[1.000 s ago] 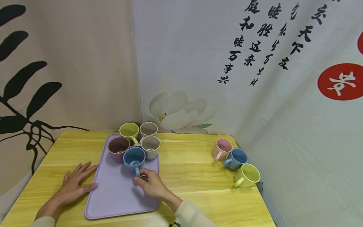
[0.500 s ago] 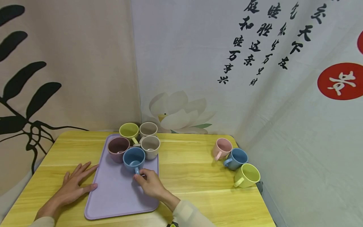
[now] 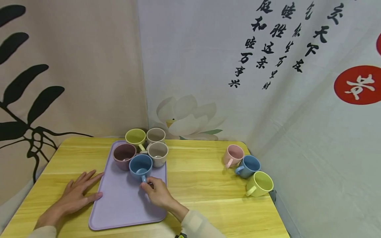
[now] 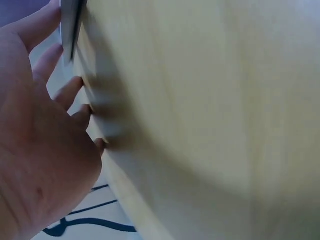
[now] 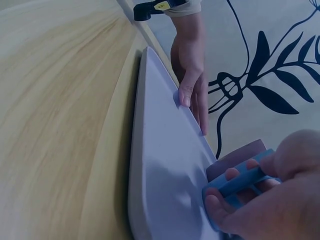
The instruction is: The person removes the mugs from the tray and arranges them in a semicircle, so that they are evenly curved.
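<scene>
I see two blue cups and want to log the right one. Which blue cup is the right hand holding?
The blue cup on the tray: the right hand pinches its handle. The other blue cup stands untouched on the table, between pink and yellow cups.

Your left hand lay flat, palm down, fingers straight and spread, thumb angled inward, the forearm running back toward you. Your right hand reached forward from a pale sleeve, fingers curled and thumb closed in a pinch, as far as the blurred wrist view showed.
</scene>
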`<state>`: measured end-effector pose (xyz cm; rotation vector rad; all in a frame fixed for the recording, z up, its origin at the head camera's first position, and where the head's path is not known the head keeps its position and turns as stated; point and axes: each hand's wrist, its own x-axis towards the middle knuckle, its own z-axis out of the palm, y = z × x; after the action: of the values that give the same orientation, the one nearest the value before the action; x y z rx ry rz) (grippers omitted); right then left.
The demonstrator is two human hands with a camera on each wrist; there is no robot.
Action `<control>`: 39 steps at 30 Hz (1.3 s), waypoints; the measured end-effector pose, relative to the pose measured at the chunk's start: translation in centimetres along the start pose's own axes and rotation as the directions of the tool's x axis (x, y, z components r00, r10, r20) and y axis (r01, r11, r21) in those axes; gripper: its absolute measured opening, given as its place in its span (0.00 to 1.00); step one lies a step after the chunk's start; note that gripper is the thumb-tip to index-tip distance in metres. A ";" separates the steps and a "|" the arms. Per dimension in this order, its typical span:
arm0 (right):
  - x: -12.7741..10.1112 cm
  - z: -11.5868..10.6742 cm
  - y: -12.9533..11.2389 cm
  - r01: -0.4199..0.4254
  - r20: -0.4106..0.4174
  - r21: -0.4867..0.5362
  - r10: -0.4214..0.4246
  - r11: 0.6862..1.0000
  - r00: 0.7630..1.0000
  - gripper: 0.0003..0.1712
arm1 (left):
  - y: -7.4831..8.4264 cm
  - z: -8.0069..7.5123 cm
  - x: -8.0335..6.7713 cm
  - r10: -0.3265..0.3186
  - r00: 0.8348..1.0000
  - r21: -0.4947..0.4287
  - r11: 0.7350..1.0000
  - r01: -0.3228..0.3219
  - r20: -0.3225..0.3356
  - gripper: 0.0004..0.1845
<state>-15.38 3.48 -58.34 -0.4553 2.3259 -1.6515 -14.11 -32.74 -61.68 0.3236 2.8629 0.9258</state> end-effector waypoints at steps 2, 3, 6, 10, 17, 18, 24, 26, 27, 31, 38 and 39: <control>0.0 0.1 0.0 0.002 -0.007 -0.007 -0.002 1.000 1.000 0.14 | 0.1 -0.2 0.0 0.004 1.000 0.052 0.999 -0.005 0.005 0.46; 0.0 0.1 0.0 0.004 -0.011 -0.011 -0.004 1.000 1.000 0.14 | 0.1 -0.3 0.0 0.008 1.000 0.080 0.997 -0.008 0.005 0.46; -0.1 0.2 0.0 0.008 -0.025 -0.018 -0.008 1.000 1.000 0.13 | 0.2 -0.6 0.0 0.015 1.000 0.148 0.989 -0.016 0.007 0.46; -0.2 0.1 -0.1 0.017 -0.051 -0.027 -0.019 0.999 0.999 0.13 | 0.3 -0.9 0.1 0.035 0.999 0.220 0.975 -0.035 0.003 0.46; -0.6 -0.3 -0.2 0.051 -0.102 -0.040 -0.055 0.998 0.993 0.11 | 0.4 -1.5 0.5 0.051 0.999 0.287 0.957 -0.047 -0.008 0.49; -0.6 -0.3 -0.2 0.059 -0.102 -0.040 -0.063 0.997 0.993 0.11 | 0.5 -1.5 0.5 0.042 0.999 0.286 0.957 -0.039 -0.005 0.50; -1.2 -0.8 -0.6 0.089 -0.102 -0.036 -0.093 0.995 0.990 0.10 | 0.4 -1.7 0.5 -0.015 1.000 0.255 0.967 0.011 0.014 0.53; -1.4 -1.1 -0.8 0.087 -0.100 -0.031 -0.090 0.996 0.991 0.11 | 0.3 -1.7 0.5 -0.022 1.000 0.253 0.967 0.017 0.015 0.53; -1.6 -1.3 -0.8 0.082 -0.099 -0.024 -0.084 0.996 0.992 0.11 | 0.3 -1.7 0.5 -0.026 1.000 0.252 0.967 0.021 0.016 0.53; -2.2 -2.2 -1.1 0.076 -0.092 -0.001 -0.076 0.997 0.993 0.11 | 0.1 -1.6 0.5 -0.049 0.998 0.246 0.968 0.042 0.025 0.53; -3.4 -4.5 -1.0 0.094 -0.087 0.031 -0.091 0.995 0.992 0.12 | 0.1 -1.6 0.5 -0.067 0.997 0.233 0.971 0.057 0.035 0.53; -3.6 -4.9 -0.9 0.096 -0.092 0.035 -0.092 0.995 0.991 0.12 | 0.1 -1.6 0.5 -0.068 0.997 0.233 0.971 0.058 0.036 0.53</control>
<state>-13.82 8.84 -55.77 -0.4990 2.3647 -1.7931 -14.87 -33.45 -60.30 0.2677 2.9251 0.5660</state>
